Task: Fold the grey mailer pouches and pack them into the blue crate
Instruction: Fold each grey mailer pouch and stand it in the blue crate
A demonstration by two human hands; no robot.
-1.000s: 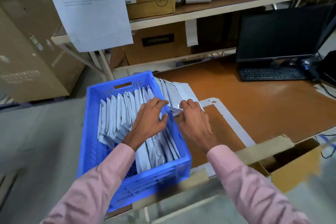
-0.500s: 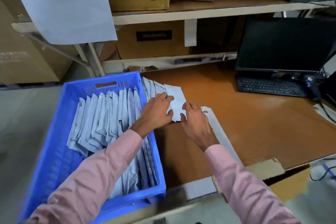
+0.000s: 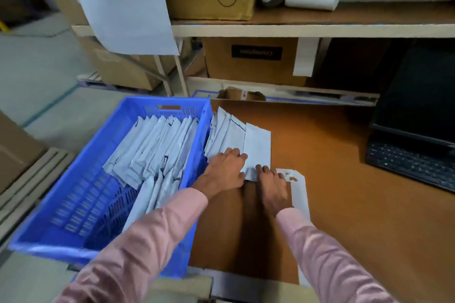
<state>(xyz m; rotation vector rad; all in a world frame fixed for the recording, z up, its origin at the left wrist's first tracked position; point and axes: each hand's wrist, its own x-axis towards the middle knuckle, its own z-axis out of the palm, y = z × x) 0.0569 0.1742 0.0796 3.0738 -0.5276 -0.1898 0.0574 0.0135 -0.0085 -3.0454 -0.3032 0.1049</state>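
Note:
The blue crate (image 3: 73,233) stands at the table's left, with several folded grey pouches (image 3: 157,145) standing in rows inside it. A fanned stack of grey mailer pouches (image 3: 229,135) lies on the brown table just right of the crate. The top pouch (image 3: 257,147) lies flat at the stack's right end. My left hand (image 3: 224,172) rests palm down on the near end of the stack, fingers spread. My right hand (image 3: 270,187) presses its fingertips on the near edge of the top pouch. Neither hand is closed around a pouch.
A black monitor (image 3: 418,96) and keyboard (image 3: 411,165) sit at the right. Cardboard boxes (image 3: 253,61) fill the shelves behind. A paper sheet (image 3: 123,2) hangs at upper left. A white strip (image 3: 299,194) lies on the table under my right hand.
My left hand has left the crate and come right onto the pouch stack. My right hand stayed at the top pouch's near edge. The camera view shifted.

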